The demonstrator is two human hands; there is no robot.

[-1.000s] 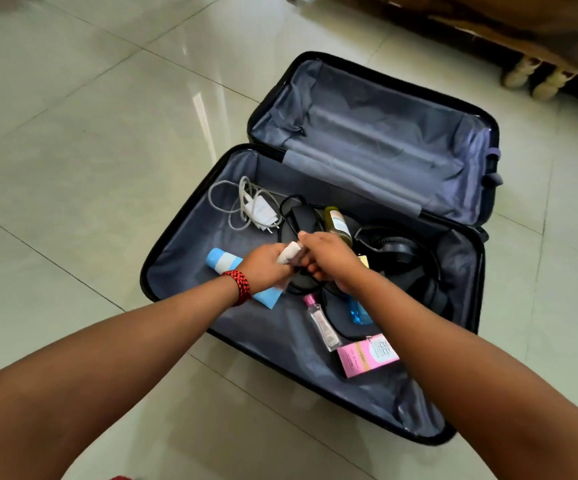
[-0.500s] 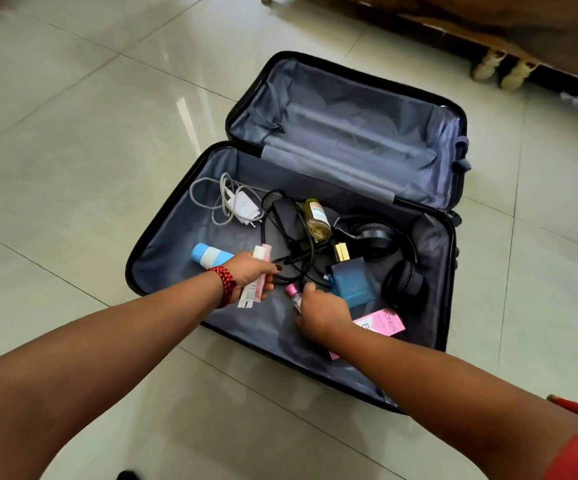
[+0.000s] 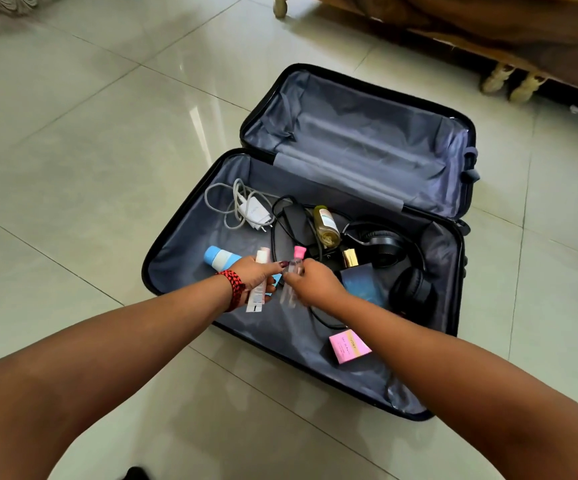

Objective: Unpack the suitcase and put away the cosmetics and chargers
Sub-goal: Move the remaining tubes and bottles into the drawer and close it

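An open black suitcase (image 3: 190, 237) with grey lining lies on the tiled floor. My left hand (image 3: 254, 275) grips a white and pink tube (image 3: 258, 292) over its near-left part. My right hand (image 3: 311, 282) holds a small clear bottle with a pink cap (image 3: 294, 268) right beside the left hand's fingertips. Inside lie a white charger with cable (image 3: 254, 211), a blue and white tube (image 3: 220, 258), a yellow oil bottle (image 3: 325, 225), a blue perfume bottle with gold cap (image 3: 363, 285), a pink box (image 3: 349, 346) and a black cable (image 3: 280, 220).
Black headphones (image 3: 398, 268) fill the suitcase's right side. The lid (image 3: 360, 143) lies open toward the back. Wooden furniture on pale carved legs (image 3: 509, 83) stands behind at the top right. Glossy floor tiles (image 3: 90, 150) surround the case.
My right hand has picked the pink-capped clear bottle off the suitcase floor and brought it up to my left hand, which still holds the tube.
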